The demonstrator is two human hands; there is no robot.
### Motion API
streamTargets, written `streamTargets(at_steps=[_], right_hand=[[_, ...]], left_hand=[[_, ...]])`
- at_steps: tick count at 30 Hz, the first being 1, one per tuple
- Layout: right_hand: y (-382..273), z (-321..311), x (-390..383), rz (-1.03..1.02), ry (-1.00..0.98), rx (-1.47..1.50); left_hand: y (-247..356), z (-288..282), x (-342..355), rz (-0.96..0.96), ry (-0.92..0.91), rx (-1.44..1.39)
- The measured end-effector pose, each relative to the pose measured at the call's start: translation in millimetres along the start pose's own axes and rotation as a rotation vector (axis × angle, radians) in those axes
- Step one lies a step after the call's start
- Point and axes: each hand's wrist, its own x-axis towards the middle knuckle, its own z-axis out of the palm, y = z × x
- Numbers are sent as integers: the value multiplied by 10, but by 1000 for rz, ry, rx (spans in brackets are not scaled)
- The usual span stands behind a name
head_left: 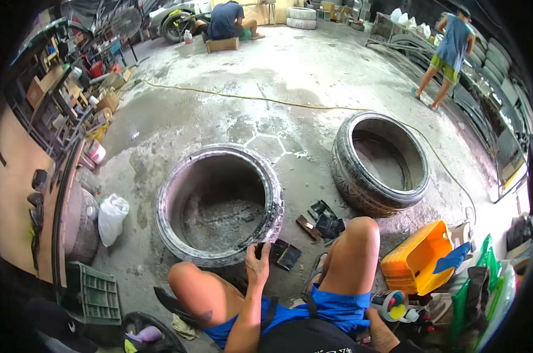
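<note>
My left hand (258, 263) grips a small black object (260, 250) at the near rim of the left tire (175, 232), above my knees. Dark angular pieces (287, 255) lie beside it on the floor. My right forearm (381, 332) reaches down beside my blue shorts (343, 303); that hand is hidden behind my thigh, near a small tub with coloured items (390, 303). A second tire (381, 197) lies on its side at the right, with more dark pieces (322, 220) between the two tires.
A yellow cable (266, 101) crosses the floor (207, 117). Yellow container (416, 259) and green bags stand right; white sack (112, 217), green crate (93, 294) and cluttered shelving left. One person (225, 23) sits at the back; another (452, 44) stands by a rack at right.
</note>
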Motion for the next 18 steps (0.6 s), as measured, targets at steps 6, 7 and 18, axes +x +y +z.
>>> streamTargets(at_steps=[6,7,18], right_hand=[[9,-151,38,41,59,56],[38,-127,-41,63,90,111],[259,-451,-520,101,674,1019]], left_hand=[[-115,-244,53,-24,115,-6],[-73,-234,46,-3,137,-7],[148,80,-203,61,-66,-141]])
